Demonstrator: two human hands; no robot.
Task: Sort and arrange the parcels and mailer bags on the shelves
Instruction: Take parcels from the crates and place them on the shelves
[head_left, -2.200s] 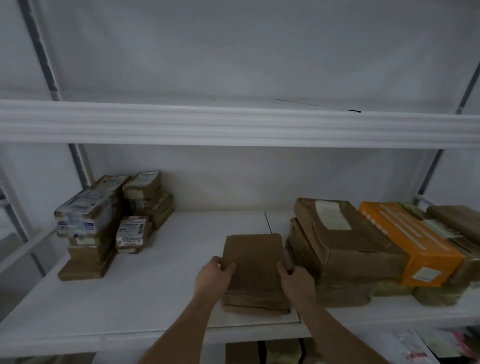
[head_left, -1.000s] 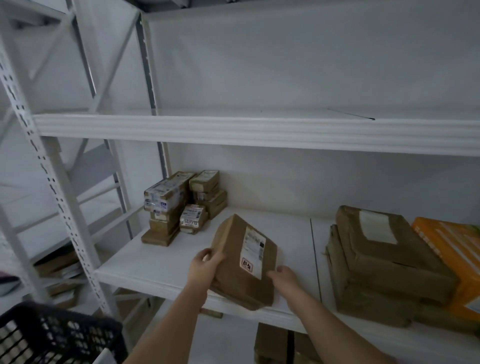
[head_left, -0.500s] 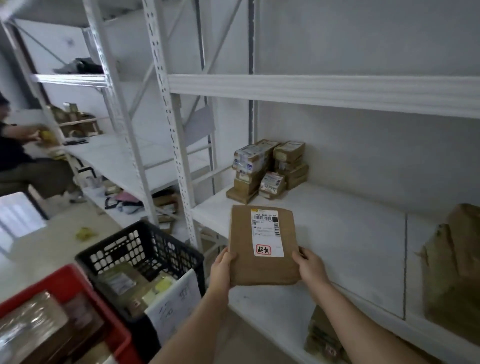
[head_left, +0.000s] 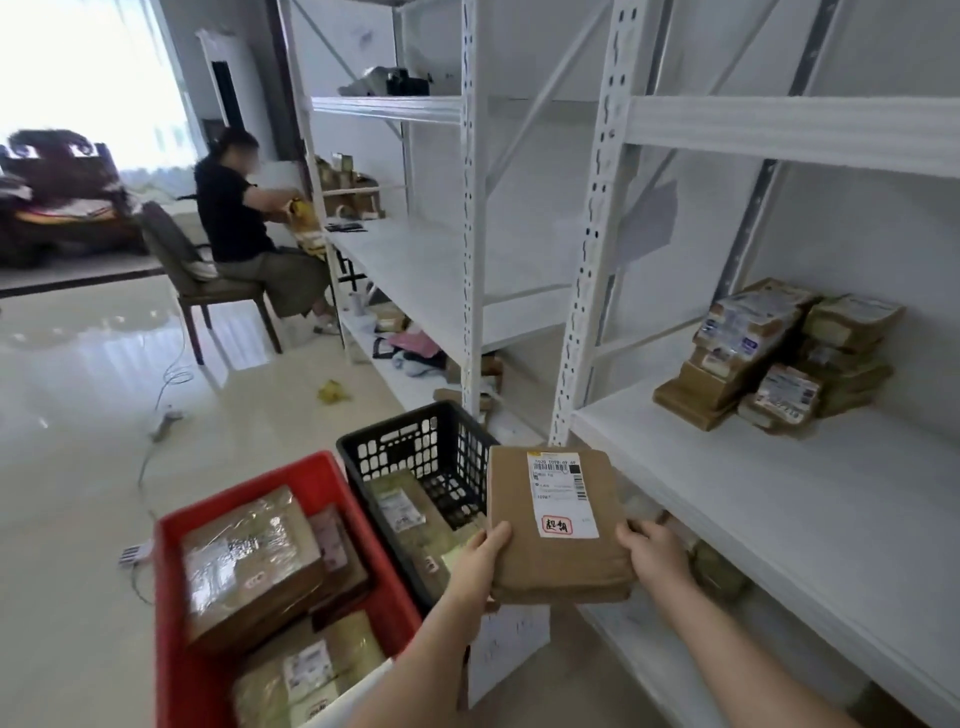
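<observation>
A flat brown parcel (head_left: 556, 545) with a white shipping label and a red stamp faces up in front of me. My left hand (head_left: 478, 564) grips its lower left edge and my right hand (head_left: 657, 556) grips its lower right edge. The parcel hangs in the air beside the front edge of the white shelf (head_left: 779, 499), above the black crate (head_left: 415, 452). A pile of small taped parcels (head_left: 774, 358) stands at the back of that shelf.
A red crate (head_left: 176, 597) full of wrapped parcels stands on the floor at lower left, beside the black crate. White perforated uprights (head_left: 589, 249) frame the shelving. A seated person (head_left: 244, 228) works at the far shelf on a chair. A cable lies on the tiled floor.
I lifted the parcel off the shelf, turned its label face up and carried it left, away from the big brown boxes. My view has swung left to the crates and the room.
</observation>
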